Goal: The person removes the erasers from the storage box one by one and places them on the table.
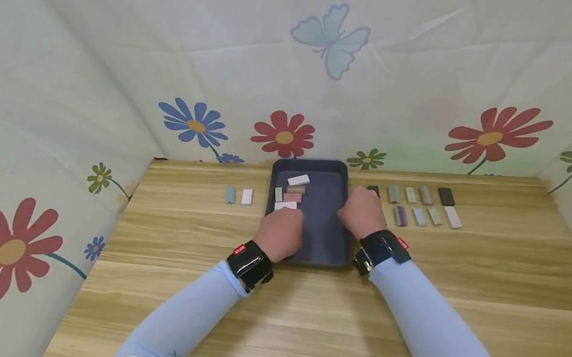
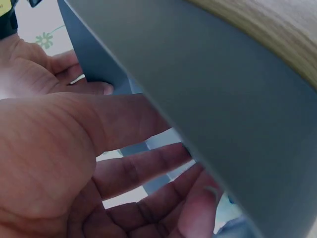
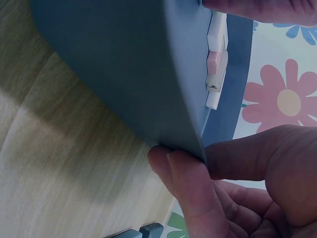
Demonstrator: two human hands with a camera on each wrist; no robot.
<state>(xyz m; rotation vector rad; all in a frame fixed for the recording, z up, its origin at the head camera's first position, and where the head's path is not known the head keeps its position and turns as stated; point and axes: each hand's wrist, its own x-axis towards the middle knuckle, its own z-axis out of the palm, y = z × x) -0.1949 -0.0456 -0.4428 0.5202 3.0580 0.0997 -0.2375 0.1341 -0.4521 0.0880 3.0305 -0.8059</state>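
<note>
A dark blue-grey rectangular tray (image 1: 325,220) lies near the back of the wooden table. At its left side, my left hand (image 1: 280,236) grips the rim, some fingertips hidden behind the wall in the left wrist view. Opposite, my right hand (image 1: 363,214) pinches the right rim; the right wrist view shows the thumb (image 3: 237,158) inside and fingertips outside. Several small blocks sit in the tray's left half, among them a white block (image 1: 298,180), a pink block (image 1: 292,197) and another white block (image 1: 285,205) close to my left hand.
Left of the tray stand a blue block (image 1: 230,194) and a white block (image 1: 247,197). Two rows of small blocks lie to the right, including a black block (image 1: 446,196) and a purple-grey block (image 1: 401,215). A flowered cloth wall (image 1: 412,99) rises behind the table (image 1: 309,322).
</note>
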